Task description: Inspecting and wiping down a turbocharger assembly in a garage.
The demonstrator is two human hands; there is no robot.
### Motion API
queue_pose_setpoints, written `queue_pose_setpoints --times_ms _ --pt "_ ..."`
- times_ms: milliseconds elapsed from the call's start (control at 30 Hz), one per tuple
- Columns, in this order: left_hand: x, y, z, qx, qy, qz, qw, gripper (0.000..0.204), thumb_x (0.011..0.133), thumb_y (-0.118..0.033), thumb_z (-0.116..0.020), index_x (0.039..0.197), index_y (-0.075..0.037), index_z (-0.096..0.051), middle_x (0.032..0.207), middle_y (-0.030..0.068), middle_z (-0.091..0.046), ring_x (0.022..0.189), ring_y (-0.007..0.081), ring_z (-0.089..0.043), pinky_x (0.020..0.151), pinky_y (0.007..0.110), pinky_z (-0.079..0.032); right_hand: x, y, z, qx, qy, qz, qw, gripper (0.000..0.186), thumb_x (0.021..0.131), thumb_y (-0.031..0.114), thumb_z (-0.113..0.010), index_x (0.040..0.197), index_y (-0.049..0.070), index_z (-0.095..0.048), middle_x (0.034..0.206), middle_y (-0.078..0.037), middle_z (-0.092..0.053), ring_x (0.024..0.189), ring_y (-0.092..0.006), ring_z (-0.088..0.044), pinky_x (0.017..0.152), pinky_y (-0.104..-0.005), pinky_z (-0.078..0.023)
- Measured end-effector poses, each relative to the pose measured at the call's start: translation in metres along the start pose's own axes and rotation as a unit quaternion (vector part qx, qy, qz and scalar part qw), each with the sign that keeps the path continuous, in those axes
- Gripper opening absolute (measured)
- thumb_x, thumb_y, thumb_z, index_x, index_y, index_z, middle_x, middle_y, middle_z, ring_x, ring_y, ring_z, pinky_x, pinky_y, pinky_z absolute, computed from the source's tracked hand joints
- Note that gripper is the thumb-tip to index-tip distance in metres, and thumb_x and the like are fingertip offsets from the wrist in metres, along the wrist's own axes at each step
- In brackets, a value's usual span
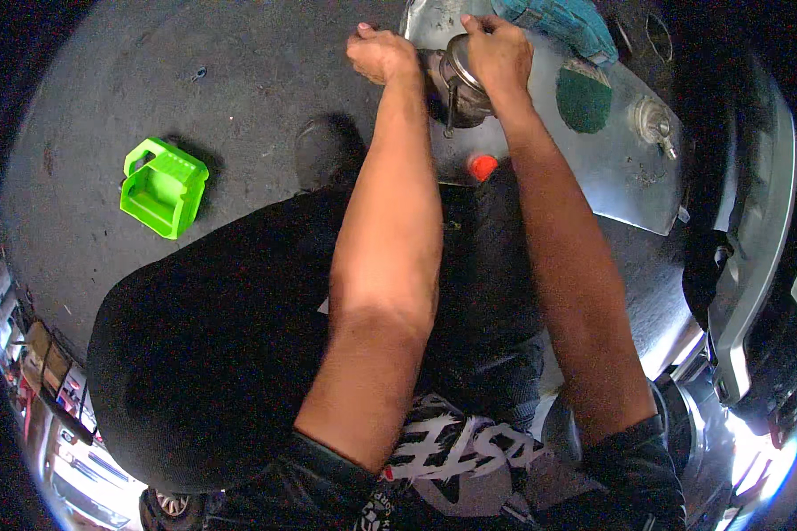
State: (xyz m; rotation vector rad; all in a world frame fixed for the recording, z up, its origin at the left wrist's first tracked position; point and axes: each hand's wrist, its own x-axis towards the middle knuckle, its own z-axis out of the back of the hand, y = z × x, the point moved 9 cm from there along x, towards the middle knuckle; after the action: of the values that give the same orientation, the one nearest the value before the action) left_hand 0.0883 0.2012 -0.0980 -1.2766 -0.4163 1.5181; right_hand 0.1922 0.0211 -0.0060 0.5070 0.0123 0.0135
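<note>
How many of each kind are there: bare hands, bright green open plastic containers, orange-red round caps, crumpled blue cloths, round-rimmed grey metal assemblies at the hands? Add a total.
Bare hands (left hand, right hand): 2
Bright green open plastic container: 1
Orange-red round cap: 1
Crumpled blue cloth: 1
Round-rimmed grey metal assembly: 1
Total: 6

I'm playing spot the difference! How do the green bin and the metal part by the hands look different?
The green bin is bright green, while the metal part is dull brownish grey with a shiny ring. The green bin is boxy with straight sides; the metal part is more rounded. The green bin sits on the dark floor with no hand on it, but the right hand is at the metal part.
</note>
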Motion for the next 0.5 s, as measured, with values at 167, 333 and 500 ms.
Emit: queue_pose_setpoints --times_ms 167,333,500 --pt "-0.003 0.018 -0.018 -0.095 0.024 0.029 0.995 0.033 0.1 -0.024 -0.049 0.097 0.006 -0.061 0.091 0.0248 -0.068 0.084 0.0379 -0.066 0.073 0.049 -0.049 0.015 -0.011 -0.02 0.041 0.112 0.004 0.993 0.04 0.091 0.034 -0.061 0.107 -0.002 -0.067 0.104 -0.024 -0.067 0.1 -0.0353 -0.064 0.089 -0.0401 -0.047" --pt "0.071 0.041 -0.035 -0.07 -0.016 -0.099 0.993 0.032 0.1 -0.021 -0.047 0.096 0.008 -0.06 0.094 0.0255 -0.067 0.082 0.0367 -0.064 0.073 0.048 -0.048 0.021 0.035 -0.012 0.098 0.116 0.03 0.988 0.035 0.085 0.028 -0.067 0.1 -0.004 -0.068 0.097 -0.027 -0.067 0.093 -0.0388 -0.066 0.083 -0.0412 -0.05" --pt "0.059 0.082 -0.067 -0.146 0.049 -0.074 0.985 0.032 0.1 -0.019 -0.047 0.096 0.011 -0.058 0.092 0.0245 -0.067 0.076 0.0349 -0.062 0.072 0.048 -0.048 0.001 0.0 -0.011 0.072 0.262 0.01 0.962 0.045 0.084 0.037 -0.069 0.11 0.0 -0.066 0.11 -0.025 -0.065 0.103 -0.0366 -0.063 0.088 -0.043 -0.048"
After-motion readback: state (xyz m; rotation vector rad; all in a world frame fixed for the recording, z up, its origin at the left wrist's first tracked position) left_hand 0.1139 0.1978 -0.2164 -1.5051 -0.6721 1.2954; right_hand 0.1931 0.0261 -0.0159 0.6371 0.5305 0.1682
